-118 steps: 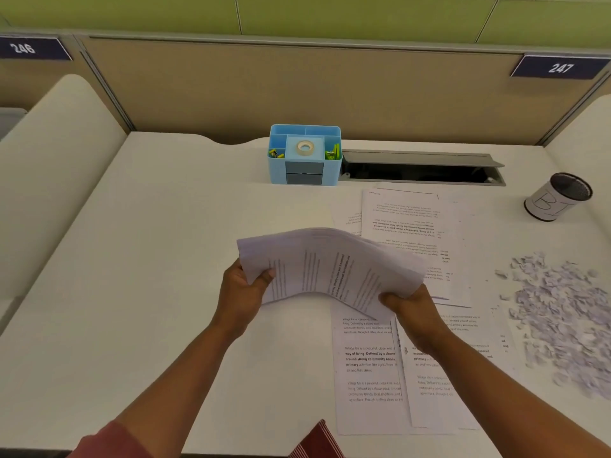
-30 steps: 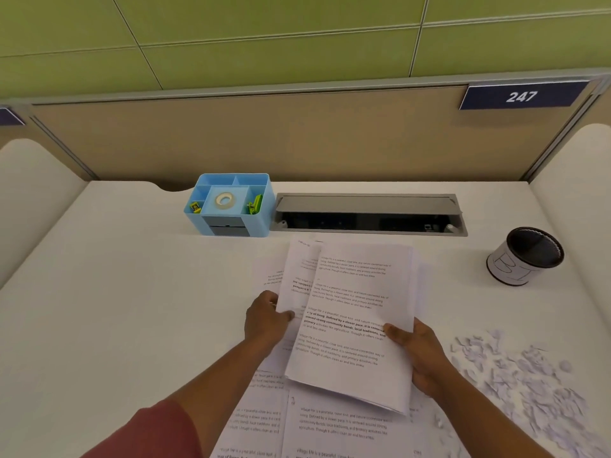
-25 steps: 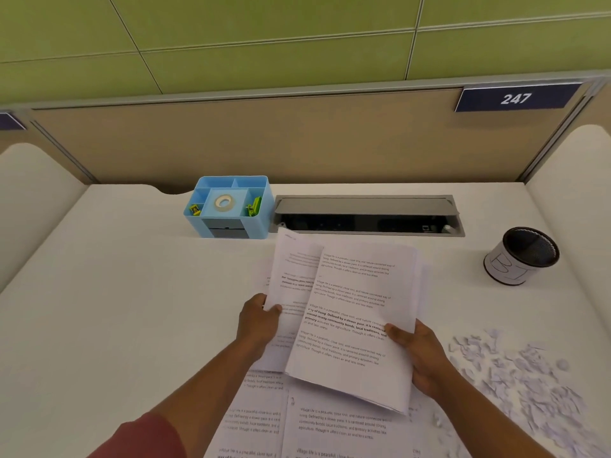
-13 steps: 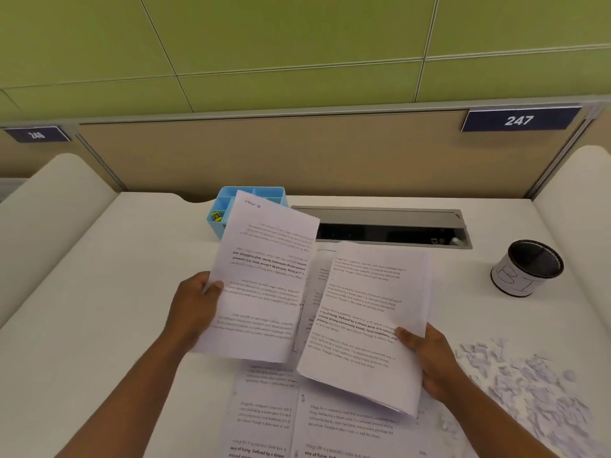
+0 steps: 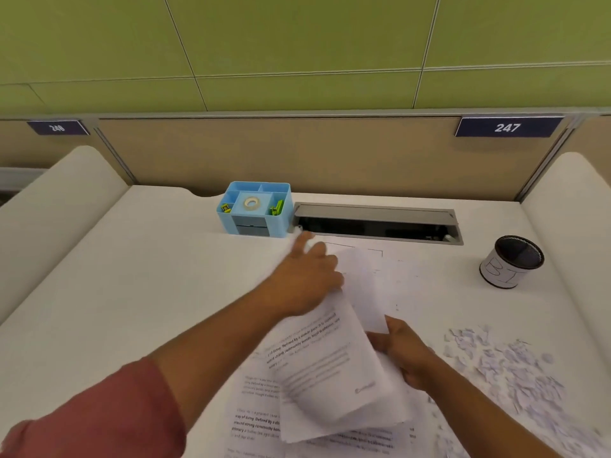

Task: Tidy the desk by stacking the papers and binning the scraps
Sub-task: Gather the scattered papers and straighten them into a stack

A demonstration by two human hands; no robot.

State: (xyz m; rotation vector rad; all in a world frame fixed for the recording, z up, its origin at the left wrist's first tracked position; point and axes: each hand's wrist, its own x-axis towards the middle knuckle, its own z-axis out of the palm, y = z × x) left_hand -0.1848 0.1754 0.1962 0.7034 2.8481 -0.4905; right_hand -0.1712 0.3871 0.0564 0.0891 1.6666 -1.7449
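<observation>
My right hand [image 5: 403,355] grips a bent stack of printed papers [image 5: 330,375] by its right edge, just above the desk. My left hand [image 5: 307,279] stretches forward over the stack with its fingers straight, and its fingertips lie near the cable tray. It holds nothing that I can see. More printed sheets [image 5: 254,418] lie flat under the stack. Other sheets [image 5: 400,276] lie further back on the desk. A heap of torn paper scraps [image 5: 502,368] spreads over the desk's right side. A small black mesh cup [image 5: 510,261] wrapped in a hand-lettered white label stands at the far right.
A blue desk organiser [image 5: 254,209] with a tape roll and clips stands at the back. The open grey cable tray [image 5: 377,221] runs to its right. White side dividers [image 5: 49,206] flank the desk. A beige partition closes the back.
Half a second ago my left hand held a single sheet up at the left. That sheet is out of it now, and the hand has swung right and forward. The stack has bent and dropped lower.
</observation>
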